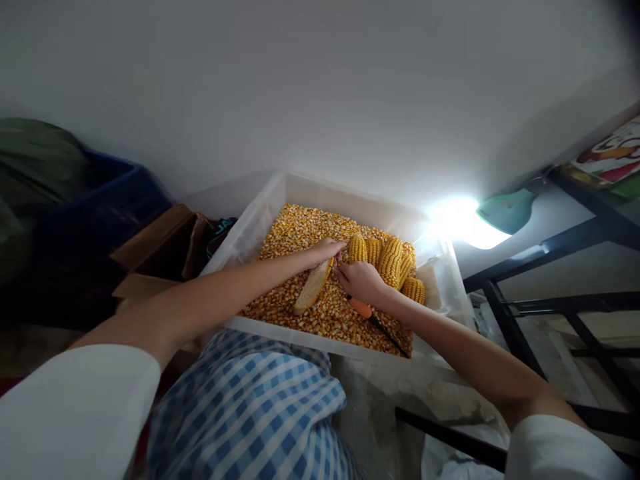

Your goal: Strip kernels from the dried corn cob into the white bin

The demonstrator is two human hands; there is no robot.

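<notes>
A mostly stripped corn cob (312,291), with yellow kernels left along one edge, slants over loose corn kernels (290,233) in a translucent plastic bin (320,337). My left hand (327,249) is closed around the upper end of this cob. Close beside it, my right hand (364,280) has its fingers curled in toward the cob; what they grip is hidden. Just below the right hand is a tool with an orange handle (360,307) and a thin dark shaft, resting over the kernels. Several full ears of corn (391,261) lie together past the right hand.
A glowing lamp (493,220) sits at the bin's right rear corner, by a black metal frame (550,303). An opened cardboard box (155,243) and a blue crate (125,193) stand left. The wall (300,87) rises behind. Blue checked cloth (250,400) is in front.
</notes>
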